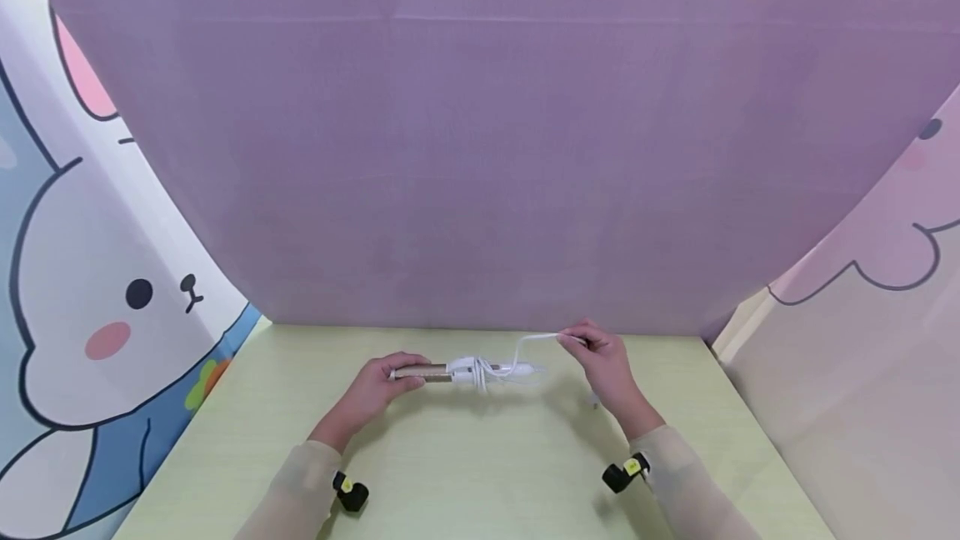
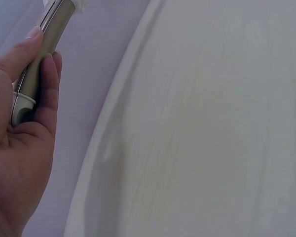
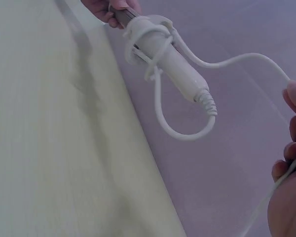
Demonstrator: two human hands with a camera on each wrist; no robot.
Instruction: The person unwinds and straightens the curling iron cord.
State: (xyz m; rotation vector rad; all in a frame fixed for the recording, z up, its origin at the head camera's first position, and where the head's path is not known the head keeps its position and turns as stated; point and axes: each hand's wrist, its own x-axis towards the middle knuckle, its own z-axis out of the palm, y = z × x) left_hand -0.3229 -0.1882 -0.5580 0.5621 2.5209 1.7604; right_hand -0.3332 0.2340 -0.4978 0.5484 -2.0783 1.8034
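Note:
My left hand (image 1: 375, 386) grips a curling iron (image 1: 427, 372) by its gold barrel, thumb on one side and fingers on the other. In the left wrist view the barrel (image 2: 54, 32) shows a light tip near the palm. Its white handle (image 3: 185, 76) points toward my right hand (image 1: 609, 367). Several loops of white cord (image 3: 182, 137) wrap the handle, one hanging below its end. My right hand pinches a free stretch of the cord, drawn out from the loops. From that hand the cord runs down, and a small end piece (image 1: 595, 400) hangs beside the wrist.
Below the hands lies a pale wooden tabletop (image 1: 480, 465). A purple cloth backdrop (image 1: 480, 173) rises behind its far edge. Cartoon-printed panels stand at the left (image 1: 82, 273) and right (image 1: 885, 340). Each wrist wears a small black camera.

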